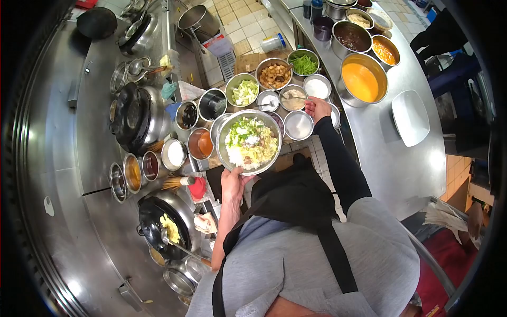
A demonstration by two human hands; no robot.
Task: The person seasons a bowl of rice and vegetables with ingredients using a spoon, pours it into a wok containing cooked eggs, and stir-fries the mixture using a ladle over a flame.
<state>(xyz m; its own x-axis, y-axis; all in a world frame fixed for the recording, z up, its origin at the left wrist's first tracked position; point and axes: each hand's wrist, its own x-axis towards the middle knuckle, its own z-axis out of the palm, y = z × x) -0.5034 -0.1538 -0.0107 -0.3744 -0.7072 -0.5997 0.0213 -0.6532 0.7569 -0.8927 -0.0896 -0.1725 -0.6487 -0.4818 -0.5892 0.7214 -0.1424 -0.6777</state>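
My left hand [234, 184] grips the near rim of a steel mixing bowl [222, 154]. The bowl holds white rice, yellow egg pieces, chopped green onion [246, 127] and a small white heap on top. Out to the right, my right hand [318, 109] is closed on the handle of a spoon [299, 97]. Its other end lies in a steel tub of pale, creamy-looking contents [292, 103]. Tubs of white powder or granules [299, 126] stand close around that hand. Diced pale green vegetable [244, 93], brown chunks [275, 74] and sliced greens [304, 64] fill tubs beyond.
On the left, a wok [168, 224] holds cooked egg and a ladle [185, 247] on the range. Sauce pots [200, 143] line its edge. The steel counter [391, 174] on the right carries an orange liquid pot [363, 79] and a white dish [411, 117].
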